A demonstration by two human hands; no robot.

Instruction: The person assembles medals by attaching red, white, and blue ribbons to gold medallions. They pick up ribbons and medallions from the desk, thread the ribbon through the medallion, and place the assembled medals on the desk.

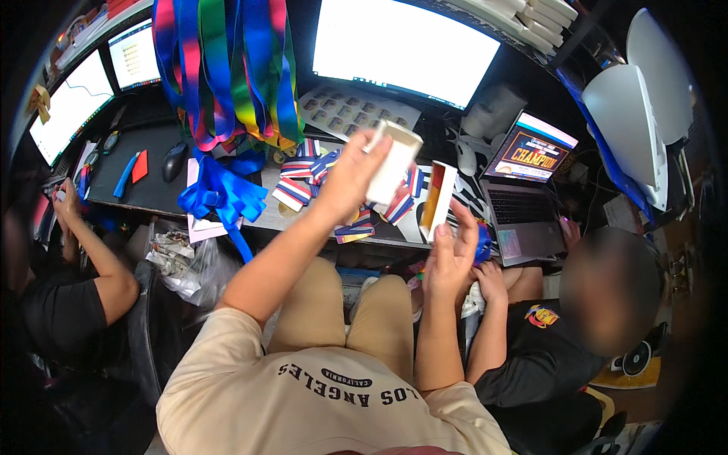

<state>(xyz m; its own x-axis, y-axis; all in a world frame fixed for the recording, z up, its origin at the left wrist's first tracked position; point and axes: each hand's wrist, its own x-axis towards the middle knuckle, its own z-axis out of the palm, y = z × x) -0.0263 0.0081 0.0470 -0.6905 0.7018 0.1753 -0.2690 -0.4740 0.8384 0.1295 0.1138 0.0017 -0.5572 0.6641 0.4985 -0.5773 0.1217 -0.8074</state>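
Note:
My left hand point(349, 178) is closed around a white cardboard box piece point(396, 161), tilted, held above the desk. In my right hand point(450, 254) is a second, narrower white box piece point(446, 201) with a gold-brown inside; thumb and fingers grip its lower end. The two pieces are apart, with a small gap between them. Beneath and beside them lie several red, white and blue striped ribbons point(296, 193), some with gold medals partly showing. What else the box pieces hold is hidden.
A bundle of multicoloured ribbons point(227, 68) hangs before the monitor point(406, 49). Loose blue ribbons point(220, 193) lie at the desk's left, near a black mouse point(174, 161). A sheet of round stickers point(356, 110) lies behind. People sit on both sides; a laptop point(519, 205) stands right.

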